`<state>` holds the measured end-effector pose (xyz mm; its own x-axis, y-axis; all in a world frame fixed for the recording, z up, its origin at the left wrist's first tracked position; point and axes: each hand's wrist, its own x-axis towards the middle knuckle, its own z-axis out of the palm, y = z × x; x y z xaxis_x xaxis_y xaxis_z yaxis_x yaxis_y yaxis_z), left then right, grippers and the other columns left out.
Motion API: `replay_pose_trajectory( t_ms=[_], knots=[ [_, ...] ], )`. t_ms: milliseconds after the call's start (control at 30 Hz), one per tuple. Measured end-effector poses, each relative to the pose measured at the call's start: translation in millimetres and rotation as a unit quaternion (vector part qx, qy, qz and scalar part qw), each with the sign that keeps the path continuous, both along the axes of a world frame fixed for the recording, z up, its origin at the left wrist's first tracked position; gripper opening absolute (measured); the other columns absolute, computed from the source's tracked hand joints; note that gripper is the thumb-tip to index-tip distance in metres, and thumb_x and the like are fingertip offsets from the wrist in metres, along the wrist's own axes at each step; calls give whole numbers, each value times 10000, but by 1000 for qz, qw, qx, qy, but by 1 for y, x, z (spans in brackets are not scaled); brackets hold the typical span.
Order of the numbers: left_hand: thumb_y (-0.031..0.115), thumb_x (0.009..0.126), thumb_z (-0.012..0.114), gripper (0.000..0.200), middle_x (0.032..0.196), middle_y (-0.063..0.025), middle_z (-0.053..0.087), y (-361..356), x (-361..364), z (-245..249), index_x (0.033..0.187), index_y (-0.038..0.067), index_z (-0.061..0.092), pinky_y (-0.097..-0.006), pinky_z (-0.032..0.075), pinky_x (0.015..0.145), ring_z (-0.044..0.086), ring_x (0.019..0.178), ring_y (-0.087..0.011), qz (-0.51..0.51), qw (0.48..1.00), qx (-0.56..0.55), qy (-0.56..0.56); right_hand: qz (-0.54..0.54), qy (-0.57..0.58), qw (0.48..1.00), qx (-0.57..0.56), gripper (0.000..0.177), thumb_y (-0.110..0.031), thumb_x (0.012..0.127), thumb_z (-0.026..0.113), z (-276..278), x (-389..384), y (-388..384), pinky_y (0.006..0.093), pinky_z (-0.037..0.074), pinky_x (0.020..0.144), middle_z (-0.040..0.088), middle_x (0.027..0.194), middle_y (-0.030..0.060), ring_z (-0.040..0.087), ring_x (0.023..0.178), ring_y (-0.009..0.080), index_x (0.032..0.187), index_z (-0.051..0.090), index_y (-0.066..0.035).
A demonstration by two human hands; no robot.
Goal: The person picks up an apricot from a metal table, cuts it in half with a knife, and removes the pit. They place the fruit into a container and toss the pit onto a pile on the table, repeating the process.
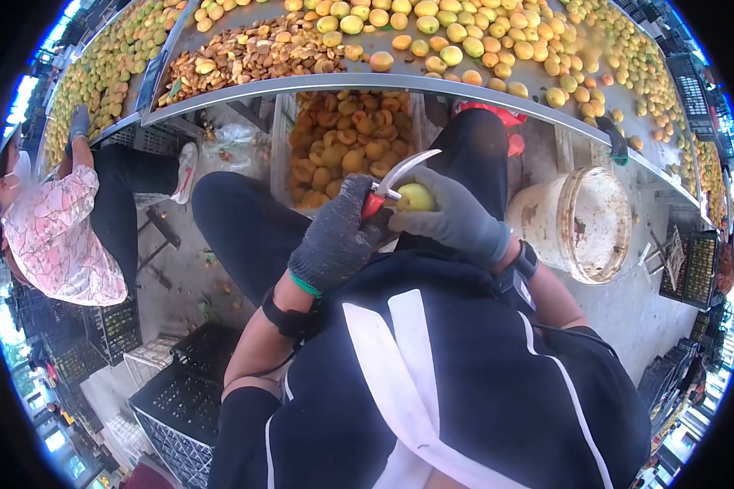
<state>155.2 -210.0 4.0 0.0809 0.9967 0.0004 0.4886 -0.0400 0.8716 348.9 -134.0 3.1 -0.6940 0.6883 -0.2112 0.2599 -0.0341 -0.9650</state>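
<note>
My left hand (340,232), in a dark knit glove, is closed around the red handle of a curved knife (401,169). Its pale blade points up and to the right, and a short metal piece shows beside the handle. Gripped in my gloved right hand (457,213) is a yellow-green apricot (416,197), close against the knife. Both hands are together above my lap. Beyond them, between my knees, a crate (280,155) holds halved orange apricots (347,138).
A metal-edged table (367,80) ahead carries whole apricots (465,37) and a heap of pits (257,57). A stained white bucket (538,216) lies at right. Another person (65,224) sits at left. Black crates (183,391) stand lower left.
</note>
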Motion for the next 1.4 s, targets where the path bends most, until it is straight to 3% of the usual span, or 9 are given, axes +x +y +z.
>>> replay_pose_trajectory(
  t_ms=[533,733,800,933,1000,1033,1233,1333,1400],
  knots=[
    [198,855,676,352,901,-189,667,-13,6,-23,1137,37,541,-418,536,690,665,815,-380,-25,971,113,209,-51,-20,998,35,460,-373,759,803,-5,-8,-25,311,507,726,635,912,121,650,806,247,1017,640,-29],
    [153,853,681,324,948,-191,660,-7,9,-31,1120,45,533,-420,537,747,666,870,-382,-3,988,65,141,-78,53,989,110,441,-251,832,758,-12,-12,-24,307,528,750,606,1002,112,660,818,213,1152,549,-31],
    [195,871,664,313,883,-180,662,0,6,-24,1126,72,529,-404,532,724,669,816,-355,14,999,33,39,-44,159,967,-194,384,-150,881,700,10,-6,-19,280,535,794,568,1059,84,639,869,172,1194,511,-30],
    [216,888,660,310,914,-197,662,11,-9,7,1129,79,520,-408,523,723,663,826,-381,-62,994,26,-86,-16,107,987,-119,335,-105,899,665,10,4,-9,253,538,811,541,1083,65,609,906,143,1193,521,-35],
    [238,894,660,339,917,-222,659,13,-18,15,1150,70,515,-407,516,720,658,831,-399,-132,982,-38,-126,23,196,958,-206,361,-92,884,680,5,10,-9,267,515,836,543,1081,71,576,939,131,1202,519,-32],
    [238,894,660,339,917,-222,659,12,-18,19,1150,70,515,-407,516,720,658,831,-399,-131,983,-38,-126,87,95,991,42,490,-140,816,713,0,11,-2,260,433,894,513,1116,34,514,1017,147,1251,501,-66],
    [166,940,594,381,943,-213,639,-7,0,13,1275,26,477,-356,509,773,656,904,-316,-93,980,-125,126,-70,72,992,-81,596,-50,706,815,-8,2,-31,321,443,873,501,1058,62,529,974,200,1206,492,-47],
    [175,930,614,428,969,-191,639,-12,-3,-2,1305,38,460,-358,515,765,654,885,-281,-74,991,-99,44,-65,38,993,95,611,-36,693,803,-20,0,-34,349,451,873,499,1059,94,548,990,236,1205,470,-47],
    [188,912,645,489,981,-156,634,-7,-9,-3,1335,59,438,-349,518,774,639,872,-237,-77,940,-275,-190,-46,50,983,173,605,-38,692,797,-18,-2,-28,355,452,878,505,1073,112,555,1010,256,1201,470,-44]
  ],
)
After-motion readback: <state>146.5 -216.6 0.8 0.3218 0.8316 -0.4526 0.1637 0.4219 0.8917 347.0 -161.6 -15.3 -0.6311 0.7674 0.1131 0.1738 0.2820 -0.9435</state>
